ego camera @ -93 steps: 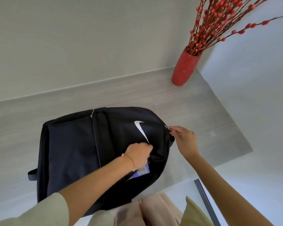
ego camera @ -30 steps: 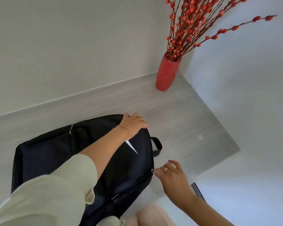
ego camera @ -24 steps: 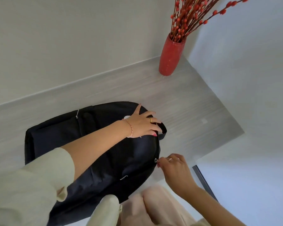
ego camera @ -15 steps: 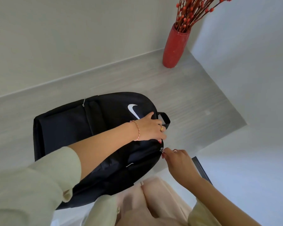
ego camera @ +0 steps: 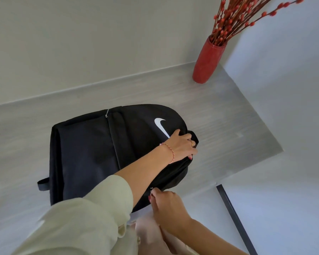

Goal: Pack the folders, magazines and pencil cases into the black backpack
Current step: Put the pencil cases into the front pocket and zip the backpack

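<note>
The black backpack (ego camera: 107,153) is laid flat on the grey table (ego camera: 219,115), with its white tick mark facing up. Half a second ago the right hand (ego camera: 167,207) was seen at the top corner of the bag, close to the carry loop. Now it is found much lower down the near edge, and something small at the bag's edge is pinched between its fingertips. This is judged to be the zip pull, though it is too small to be sure. So the zip is judged to be dragged along the side of the bag.

The left hand (ego camera: 182,146) is kept at the top end of the bag, as it was half a second ago. Its fingers are curled over the top edge and the cloth is gripped, so the bag is held in place while the pull is moved.

Whether the zip is being opened or shut cannot be told. No folders, magazines or pencil cases are seen anywhere. They are perhaps already packed inside, and then the job is nearly done.

By count: one backpack, one white tick mark, two hands, one red vase (ego camera: 207,61) of red twigs at the far corner, well apart from the bag, and one table.
</note>
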